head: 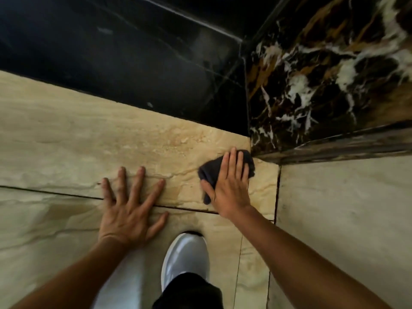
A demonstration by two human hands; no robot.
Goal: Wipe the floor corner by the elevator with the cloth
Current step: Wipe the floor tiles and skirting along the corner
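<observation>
The cloth (210, 172) lies bunched under the right hand's (229, 188) straight, pressing fingers, beside the marble wall (312, 85) corner; the left hand (129, 210) rests splayed flat on the floor (66, 141).

The black wall (133, 63) and the veined marble pillar (323, 74) are closing off the corner on two sides. Bare floor (66, 134) is lying open to the far left and right, while the left hand (131, 210) and a grey shoe (186, 257) are blocking the near side
</observation>
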